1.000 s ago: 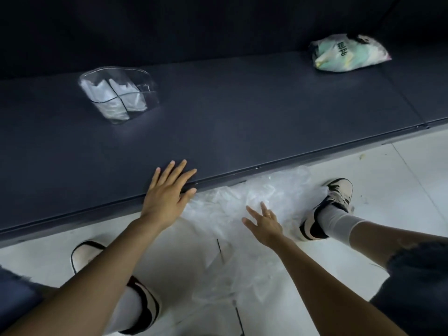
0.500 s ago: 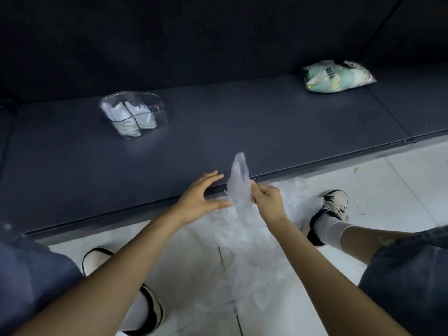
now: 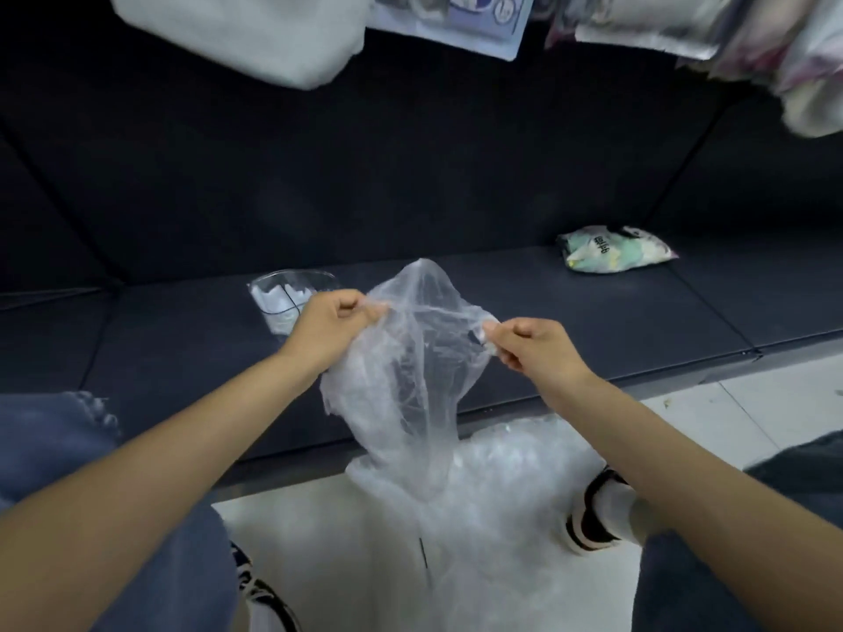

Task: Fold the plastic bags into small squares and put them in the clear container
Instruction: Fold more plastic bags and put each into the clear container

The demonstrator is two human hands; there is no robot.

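Observation:
A thin clear plastic bag (image 3: 419, 358) hangs in the air in front of me, stretched between both hands. My left hand (image 3: 330, 328) pinches its left top edge and my right hand (image 3: 531, 346) pinches its right top edge. A pile of more clear plastic bags (image 3: 492, 513) lies on the white floor between my feet. The clear container (image 3: 285, 301) stands on the dark shelf behind my left hand, partly hidden by it, with folded white bags inside.
The dark low shelf (image 3: 593, 326) runs across the view, its front edge just beyond the pile. A pale green printed package (image 3: 613, 248) lies on it at the right. White and printed packs (image 3: 255, 34) hang overhead. My shoes (image 3: 593, 517) flank the pile.
One bag was lifted off the floor pile by my right hand, then my left hand took its other edge. Both hands rose and spread it open. The view tilted upward.

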